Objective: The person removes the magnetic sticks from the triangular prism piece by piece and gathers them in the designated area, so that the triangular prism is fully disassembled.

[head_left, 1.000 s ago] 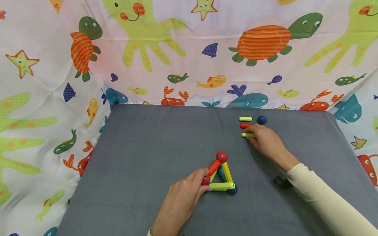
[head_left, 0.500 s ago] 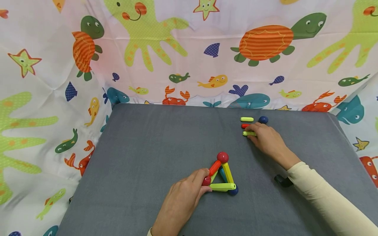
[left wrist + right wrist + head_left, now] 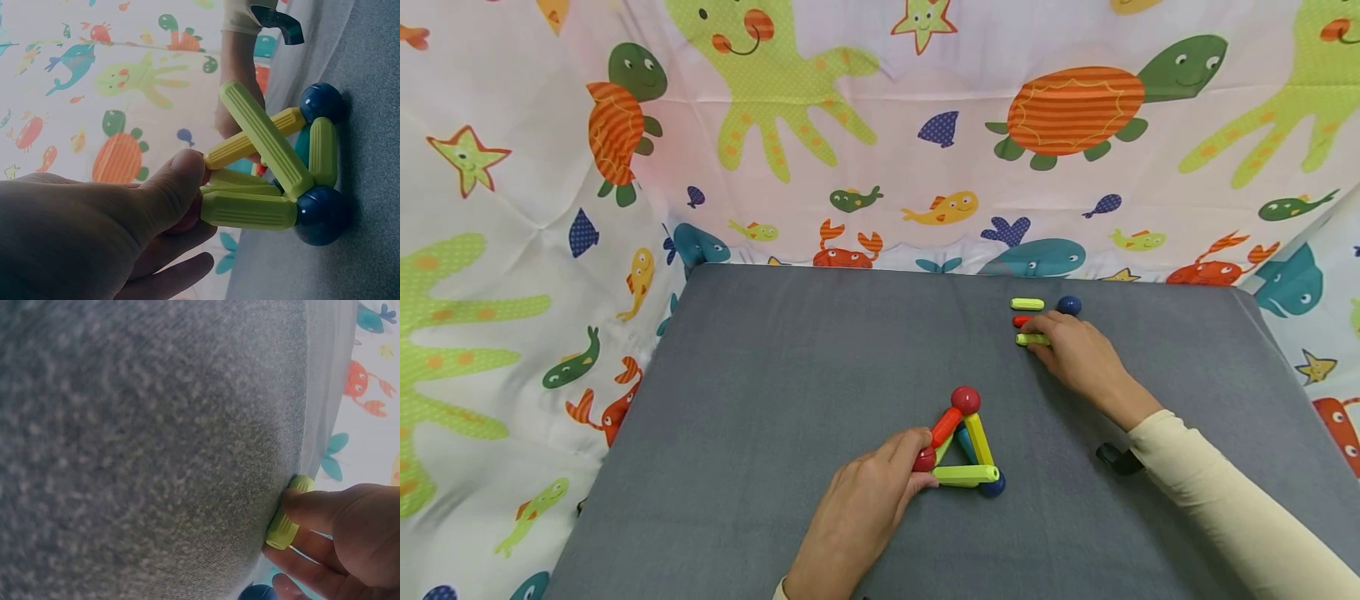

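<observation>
My left hand (image 3: 861,500) pinches a red ball (image 3: 925,459) at one corner of a magnetic rod-and-ball frame. Another red ball (image 3: 966,400) tops it, joined by an orange rod (image 3: 946,427) and a yellow rod (image 3: 979,440). Light green rods (image 3: 250,210) and a teal rod (image 3: 966,444) make up other sides. Its blue balls (image 3: 323,215) rest on the grey cloth; one green rod (image 3: 265,139) slants up from a blue ball. Farther right, my right hand (image 3: 1086,358) pinches a light green magnetic rod (image 3: 289,519) between thumb and fingers, at the cloth.
Just behind the right fingers lie a red rod (image 3: 1022,321), another light green rod (image 3: 1027,304) and a blue ball (image 3: 1069,305). Grey cloth (image 3: 775,358) covers the table. A curtain with printed sea animals (image 3: 880,108) hangs along its back and sides.
The light green rod in my right hand has shifted very slightly toward the back, close to the red rod. My left hand keeps its hold on the frame, which stays in place.
</observation>
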Available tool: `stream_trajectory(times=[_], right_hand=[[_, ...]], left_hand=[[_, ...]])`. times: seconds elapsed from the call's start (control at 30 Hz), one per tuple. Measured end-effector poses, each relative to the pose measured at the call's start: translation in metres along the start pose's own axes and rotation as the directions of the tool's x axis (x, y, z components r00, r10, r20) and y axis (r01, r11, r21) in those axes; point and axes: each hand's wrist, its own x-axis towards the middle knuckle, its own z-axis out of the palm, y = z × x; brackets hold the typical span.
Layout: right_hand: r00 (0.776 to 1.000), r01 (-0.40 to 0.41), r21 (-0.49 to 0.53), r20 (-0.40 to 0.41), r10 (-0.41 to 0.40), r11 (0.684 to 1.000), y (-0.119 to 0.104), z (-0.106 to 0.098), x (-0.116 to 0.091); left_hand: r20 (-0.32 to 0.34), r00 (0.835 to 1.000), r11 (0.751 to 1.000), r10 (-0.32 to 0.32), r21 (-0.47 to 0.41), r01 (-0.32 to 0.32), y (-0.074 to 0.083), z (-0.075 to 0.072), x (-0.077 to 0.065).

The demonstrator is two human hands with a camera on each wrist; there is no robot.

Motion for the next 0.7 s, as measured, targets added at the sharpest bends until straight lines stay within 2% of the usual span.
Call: stream_trajectory(times=[0.37, 0.7], right_hand=[[1.000, -0.018, -0.011, 0.008, 0.018, 1.000, -0.0003, 0.0003, -0.0011], [0.999, -0.001, -0.052, -0.040, -0.001, 0.999, -0.0049, -0.0036, -0.0033]], left_hand=[[-0.010, 1.000, 1.000, 0.006, 0.016, -0.006, -0.0004, -0.0004, -0.0004], [0.001, 1.000, 1.000, -0.001, -0.001, 0.001, 0.0006, 0.0002, 0.0000]])
